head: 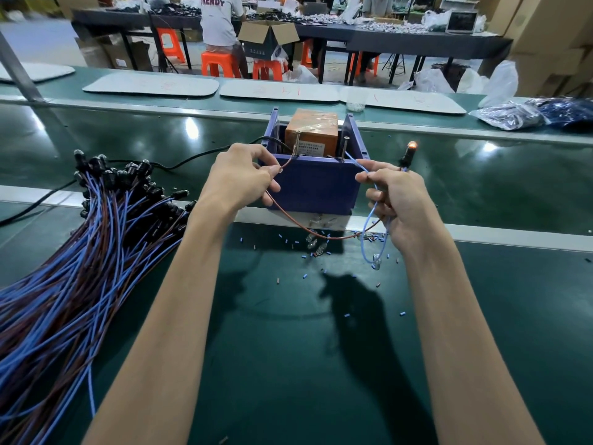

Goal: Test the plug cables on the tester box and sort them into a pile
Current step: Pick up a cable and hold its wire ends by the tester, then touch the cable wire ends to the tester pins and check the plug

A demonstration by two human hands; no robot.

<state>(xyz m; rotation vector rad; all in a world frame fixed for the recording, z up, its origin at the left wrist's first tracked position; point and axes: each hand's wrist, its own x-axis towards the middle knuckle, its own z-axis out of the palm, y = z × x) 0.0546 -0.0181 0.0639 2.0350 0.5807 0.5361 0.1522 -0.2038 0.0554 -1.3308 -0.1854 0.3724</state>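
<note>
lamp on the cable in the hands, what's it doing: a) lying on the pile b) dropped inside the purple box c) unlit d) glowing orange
d: the lamp glows orange just above the right hand, which grips the cable.

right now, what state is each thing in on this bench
tester box: upright, top open
indicator lamp: lit orange
brown wire: pinched in left hand, tip at left pin
blue wire: held in right hand, tip by right pin
cable pile: loose on the belt
</note>
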